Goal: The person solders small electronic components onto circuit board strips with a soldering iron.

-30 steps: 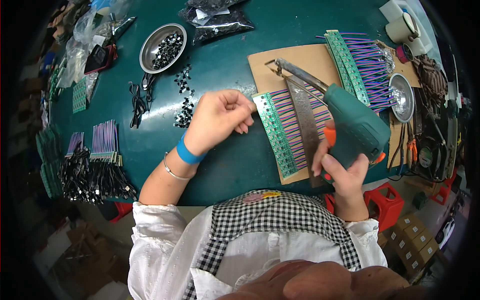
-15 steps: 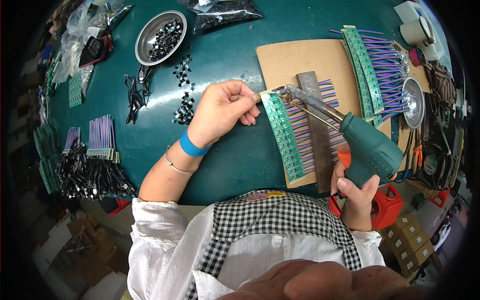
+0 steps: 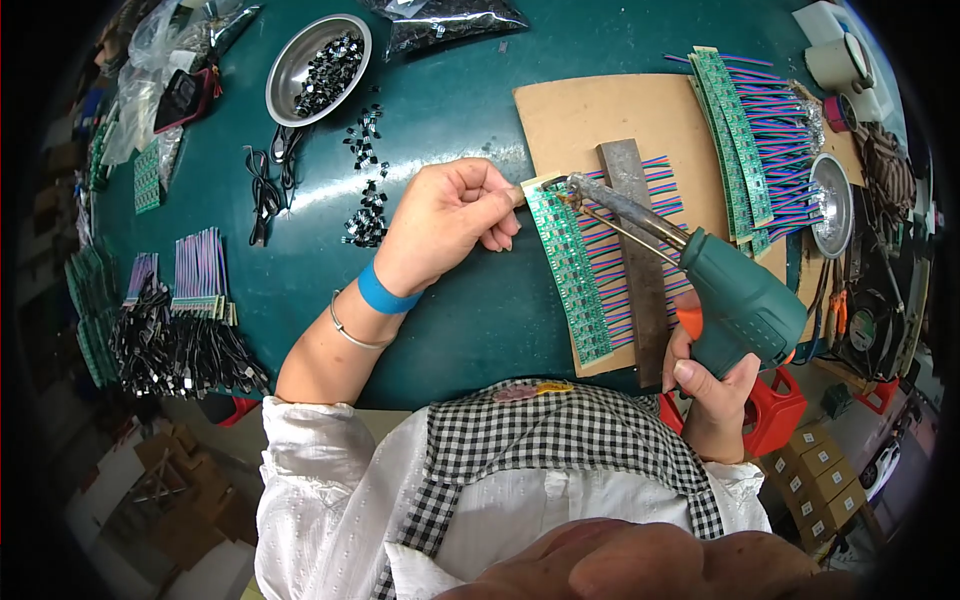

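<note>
My right hand [image 3: 712,385] grips a green soldering gun [image 3: 735,295] with an orange trigger. Its metal tip [image 3: 575,190] touches the top end of a green circuit board strip [image 3: 568,270] with coloured wires attached. My left hand [image 3: 450,220], with a blue wristband, has its fingers curled and pinches a small part at the strip's top corner. The strip lies on a brown cardboard sheet [image 3: 600,115], with a dark metal bar [image 3: 640,260] resting across the wires.
A metal bowl [image 3: 315,65] of small black parts stands at the back left, with loose black parts [image 3: 365,190] scattered nearby. More wired green strips [image 3: 745,130] lie at the right beside a small metal dish [image 3: 832,205]. Bundles of black cables [image 3: 170,340] sit at the left.
The soldering gun has swung up and left, from lying across the strip's middle to its tip at the strip's top end. My left hand stayed at the strip's corner.
</note>
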Demonstrator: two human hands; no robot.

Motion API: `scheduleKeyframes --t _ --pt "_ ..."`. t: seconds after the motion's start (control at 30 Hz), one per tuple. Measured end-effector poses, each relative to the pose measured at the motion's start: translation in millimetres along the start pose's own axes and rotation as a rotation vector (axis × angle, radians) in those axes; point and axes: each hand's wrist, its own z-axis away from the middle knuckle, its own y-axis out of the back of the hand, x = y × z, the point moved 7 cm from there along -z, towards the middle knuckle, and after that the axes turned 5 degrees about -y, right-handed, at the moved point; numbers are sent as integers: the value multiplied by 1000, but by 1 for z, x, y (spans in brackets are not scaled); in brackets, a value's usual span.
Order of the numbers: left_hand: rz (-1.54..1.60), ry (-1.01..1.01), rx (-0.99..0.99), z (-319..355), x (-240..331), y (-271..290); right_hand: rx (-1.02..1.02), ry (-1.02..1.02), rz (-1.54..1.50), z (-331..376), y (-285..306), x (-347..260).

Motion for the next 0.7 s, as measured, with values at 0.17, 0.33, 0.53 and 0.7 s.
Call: scheduleKeyframes --t 0.17,0.33,0.53,0.7 --pt "-6 -3 8 1 -2 0 4 -36 5 0 -1 1" --pt "-18 -13 -6 0 -2 -1 14 -22 -5 0 -2 1" --pt "-21 -18 -3 0 -3 0 -27 -11 57 -3 -9 -5" --pt "-30 -17 -1 0 -3 -1 -39 2 56 -4 -13 -6"
